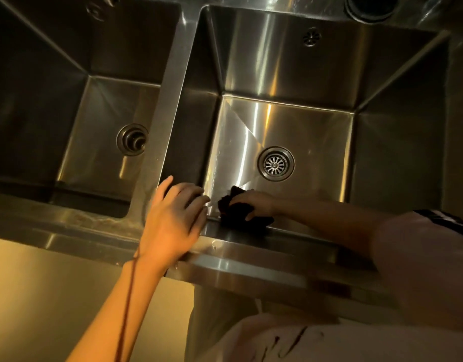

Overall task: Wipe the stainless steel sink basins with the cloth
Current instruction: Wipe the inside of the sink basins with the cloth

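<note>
cloth point(240, 209): soft, limp, bunch it | right hand point(253, 203) pinches it beside drain point(276, 163) | left hand point(172, 218) spread on rim

We find no readable text, labels, brands or numbers — dark marks on the pale shirt point(290, 340) stay illegible.

A pale floor point(55, 296) is seen below the steel counter edge point(251, 267), and everything is bathed in dim, warm yellowish light.
</note>
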Motion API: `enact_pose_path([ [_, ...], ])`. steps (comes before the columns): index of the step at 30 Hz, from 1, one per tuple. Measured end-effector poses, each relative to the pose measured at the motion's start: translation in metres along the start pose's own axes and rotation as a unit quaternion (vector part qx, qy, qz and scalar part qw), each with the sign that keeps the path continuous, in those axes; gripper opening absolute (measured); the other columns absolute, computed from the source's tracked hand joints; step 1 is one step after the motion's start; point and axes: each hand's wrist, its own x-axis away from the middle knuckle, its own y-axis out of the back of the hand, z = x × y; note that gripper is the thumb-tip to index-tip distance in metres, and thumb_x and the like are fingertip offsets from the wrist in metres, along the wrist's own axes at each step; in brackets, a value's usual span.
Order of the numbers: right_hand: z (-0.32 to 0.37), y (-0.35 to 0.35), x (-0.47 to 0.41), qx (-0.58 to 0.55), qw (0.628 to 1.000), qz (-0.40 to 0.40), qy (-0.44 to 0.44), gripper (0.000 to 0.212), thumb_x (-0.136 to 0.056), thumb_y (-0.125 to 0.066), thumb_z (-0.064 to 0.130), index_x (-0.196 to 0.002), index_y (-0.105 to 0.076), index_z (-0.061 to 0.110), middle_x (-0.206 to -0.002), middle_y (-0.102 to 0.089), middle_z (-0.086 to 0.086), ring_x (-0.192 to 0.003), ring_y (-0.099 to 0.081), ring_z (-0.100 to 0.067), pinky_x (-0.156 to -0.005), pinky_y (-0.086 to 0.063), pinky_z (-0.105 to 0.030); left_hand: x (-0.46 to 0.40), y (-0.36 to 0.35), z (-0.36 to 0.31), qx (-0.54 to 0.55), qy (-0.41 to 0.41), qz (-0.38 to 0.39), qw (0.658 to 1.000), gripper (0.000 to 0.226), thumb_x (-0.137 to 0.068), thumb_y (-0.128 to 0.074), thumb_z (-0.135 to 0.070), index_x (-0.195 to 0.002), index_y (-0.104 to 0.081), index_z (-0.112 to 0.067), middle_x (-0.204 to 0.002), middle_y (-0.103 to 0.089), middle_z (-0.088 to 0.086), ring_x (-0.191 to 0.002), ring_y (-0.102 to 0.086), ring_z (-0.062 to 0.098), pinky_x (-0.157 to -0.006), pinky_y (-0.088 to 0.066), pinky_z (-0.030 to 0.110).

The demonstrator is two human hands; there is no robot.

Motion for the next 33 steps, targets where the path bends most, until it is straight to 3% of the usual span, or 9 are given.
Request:
enact_pose_path([
  [6,-0.04,0.001,0.068,0.009,0.993,-0.063,-0.098,0.083,-0.058,-0.087,0.039,-0.123,-0.043,0.011,-0.123,-0.051,-0.009,-0.108,-0.051,-0.027,-0.091,-0.045,-0.04,-0.008,-0.01,-0.016,-0.004,-0.012,0.003,1.0,0.027,-0.093,-0.048,-0.023,-0.103,-0.071,-0.011,-0.106,-0.066,0.003,-0.105,-0.059,0.024,-0.112,-0.028,0.047],
  [9,-0.055,0.006,0.096,0.047,0.989,-0.038,-0.134,0.091,-0.061,-0.086,0.04,-0.13,-0.04,0.003,-0.131,-0.046,-0.013,-0.116,-0.049,-0.029,-0.095,-0.041,-0.035,-0.01,-0.016,-0.021,0.005,-0.005,0.004,1.0,0.028,-0.093,-0.047,-0.024,-0.104,-0.07,-0.012,-0.107,-0.065,0.003,-0.103,-0.06,0.024,-0.112,-0.028,0.047],
  [13,-0.069,0.004,0.122,0.109,0.972,0.017,-0.207,0.111,-0.064,-0.085,0.039,-0.146,-0.02,0.002,-0.145,-0.036,-0.016,-0.126,-0.046,-0.033,-0.1,-0.041,-0.038,-0.012,-0.015,-0.023,0.018,0.004,-0.013,1.0,0.026,-0.091,-0.049,-0.024,-0.102,-0.07,-0.012,-0.105,-0.066,0.003,-0.102,-0.06,0.023,-0.11,-0.029,0.046],
  [20,-0.072,-0.004,0.143,0.083,0.938,0.014,-0.336,0.107,-0.075,-0.079,0.033,-0.147,-0.01,-0.004,-0.146,-0.034,-0.021,-0.125,-0.048,-0.035,-0.097,-0.045,-0.039,-0.016,-0.008,-0.019,0.022,0.004,0.005,1.0,0.031,-0.091,-0.045,-0.027,-0.104,-0.069,-0.013,-0.105,-0.065,0.003,-0.102,-0.061,0.023,-0.11,-0.027,0.045],
  [23,-0.066,-0.007,0.141,0.049,0.944,-0.007,-0.326,0.103,-0.076,-0.078,0.027,-0.146,-0.01,-0.003,-0.149,-0.027,-0.024,-0.122,-0.05,-0.037,-0.093,-0.047,-0.04,-0.015,-0.005,-0.016,0.027,0.015,-0.011,0.999,0.028,-0.091,-0.047,-0.024,-0.105,-0.069,-0.014,-0.106,-0.064,0.001,-0.104,-0.059,0.02,-0.11,-0.025,0.041],
  [33,-0.004,0.003,0.058,-0.03,0.976,-0.059,-0.207,0.069,-0.072,-0.079,0.023,-0.13,-0.043,0.01,-0.129,-0.047,-0.014,-0.115,-0.052,-0.035,-0.09,-0.046,-0.041,-0.007,-0.003,-0.001,0.044,0.07,-0.052,0.995,0.029,-0.094,-0.045,-0.024,-0.104,-0.069,-0.013,-0.105,-0.067,0.0,-0.104,-0.058,0.017,-0.109,-0.032,0.044],
])
